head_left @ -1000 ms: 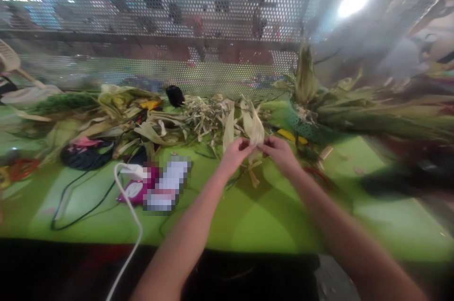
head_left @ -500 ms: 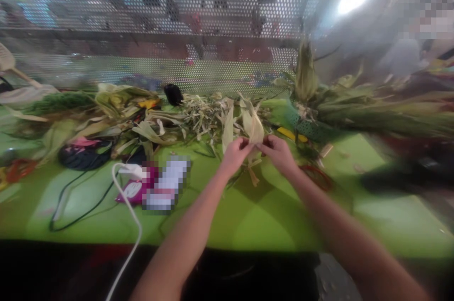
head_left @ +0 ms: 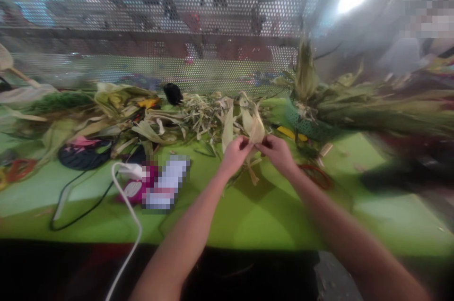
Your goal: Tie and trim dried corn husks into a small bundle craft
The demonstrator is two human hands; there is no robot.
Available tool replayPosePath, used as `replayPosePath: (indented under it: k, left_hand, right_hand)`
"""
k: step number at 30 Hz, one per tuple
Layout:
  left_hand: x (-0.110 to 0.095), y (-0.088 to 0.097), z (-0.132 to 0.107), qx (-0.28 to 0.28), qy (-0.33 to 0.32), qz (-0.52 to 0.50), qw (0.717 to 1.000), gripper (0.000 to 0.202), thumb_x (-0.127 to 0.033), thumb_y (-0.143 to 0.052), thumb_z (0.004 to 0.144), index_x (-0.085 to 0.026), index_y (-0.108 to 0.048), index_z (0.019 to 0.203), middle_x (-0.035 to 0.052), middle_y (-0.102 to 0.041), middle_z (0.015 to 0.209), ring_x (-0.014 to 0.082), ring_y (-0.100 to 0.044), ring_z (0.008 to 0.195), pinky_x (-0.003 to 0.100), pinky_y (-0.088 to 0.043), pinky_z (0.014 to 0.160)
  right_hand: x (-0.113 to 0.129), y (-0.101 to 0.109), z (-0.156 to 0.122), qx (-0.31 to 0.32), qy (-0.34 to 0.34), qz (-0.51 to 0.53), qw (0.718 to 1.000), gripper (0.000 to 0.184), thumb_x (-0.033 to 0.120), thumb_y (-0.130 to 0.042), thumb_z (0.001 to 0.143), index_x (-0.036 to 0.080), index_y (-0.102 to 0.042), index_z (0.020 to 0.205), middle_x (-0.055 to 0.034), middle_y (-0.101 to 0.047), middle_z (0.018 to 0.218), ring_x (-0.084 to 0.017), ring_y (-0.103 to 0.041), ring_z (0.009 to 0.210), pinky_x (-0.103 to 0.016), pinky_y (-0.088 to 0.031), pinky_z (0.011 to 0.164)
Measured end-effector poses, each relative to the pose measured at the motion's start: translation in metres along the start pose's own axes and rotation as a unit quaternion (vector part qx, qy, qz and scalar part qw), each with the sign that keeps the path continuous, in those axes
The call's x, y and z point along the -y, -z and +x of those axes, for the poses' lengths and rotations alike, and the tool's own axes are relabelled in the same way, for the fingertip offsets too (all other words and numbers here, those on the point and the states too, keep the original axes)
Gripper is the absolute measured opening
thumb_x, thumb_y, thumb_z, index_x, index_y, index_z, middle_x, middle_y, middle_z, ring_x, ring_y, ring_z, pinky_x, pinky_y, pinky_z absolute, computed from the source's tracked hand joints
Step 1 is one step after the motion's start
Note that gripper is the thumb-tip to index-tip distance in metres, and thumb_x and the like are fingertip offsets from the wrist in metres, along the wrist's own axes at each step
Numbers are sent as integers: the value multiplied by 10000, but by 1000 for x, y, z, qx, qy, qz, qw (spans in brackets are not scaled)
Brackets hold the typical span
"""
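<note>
Both my hands meet over a green table (head_left: 269, 216). My left hand (head_left: 235, 153) and my right hand (head_left: 277, 151) are each pinched on the lower end of a pale dried corn husk (head_left: 254, 124) that stands up between them. Loose husk strips hang below the fingers. Just behind the hands lies a heap of dry husks (head_left: 204, 114).
A white cable (head_left: 128, 206) and a black cable (head_left: 83, 197) run across the left of the table beside a pink object (head_left: 136, 187). A black pouch (head_left: 83, 154) lies farther left. Green corn stalks (head_left: 372, 112) pile at right. A perforated metal screen (head_left: 213, 22) closes the back.
Both hands have risen very slightly with the husk; otherwise the scene is the same.
</note>
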State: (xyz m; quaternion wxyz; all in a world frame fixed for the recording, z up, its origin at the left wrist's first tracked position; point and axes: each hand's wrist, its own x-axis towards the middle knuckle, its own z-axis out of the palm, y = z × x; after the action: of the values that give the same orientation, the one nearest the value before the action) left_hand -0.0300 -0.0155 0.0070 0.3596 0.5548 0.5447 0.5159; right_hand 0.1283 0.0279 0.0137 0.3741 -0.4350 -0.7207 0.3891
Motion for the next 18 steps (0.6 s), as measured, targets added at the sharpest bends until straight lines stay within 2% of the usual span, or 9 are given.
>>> replayPosePath:
  k: [5,10,14,18]
  left_hand:
    - [-1,-4,-3,-32,-52,38,997,120,-293,-618,841,-193,-593,780,26,-635,777,168,-555,730,287,-413,721]
    - [-4,-6,-6,-38,-80,48,995,133,-305,-609,853,-198,-600,774,25,-612,769,168,-534,732,284,-398,736]
    - [-4,-5,-5,-22,-77,33,996,141,-320,-605,859,-192,-605,801,29,-624,794,166,-547,752,280,-395,739]
    - [-1,-3,-2,-16,-56,11,998,174,-350,-602,863,-184,-591,811,22,-615,790,156,-543,744,272,-400,716]
  right_hand:
    - [3,0,-1,-31,7,-87,996,144,314,-617,768,186,-579,713,9,-600,635,-133,-514,578,-247,-352,535]
    - [2,-3,-2,-33,-2,-80,996,121,303,-595,762,187,-575,733,12,-596,637,-130,-516,565,-245,-355,519]
    - [3,-2,0,-25,-17,1,1000,124,306,-616,742,185,-590,747,6,-611,654,-130,-544,561,-249,-412,524]
    - [9,2,2,13,-20,103,994,227,383,-695,716,174,-640,786,-4,-632,680,-124,-554,573,-247,-463,530]
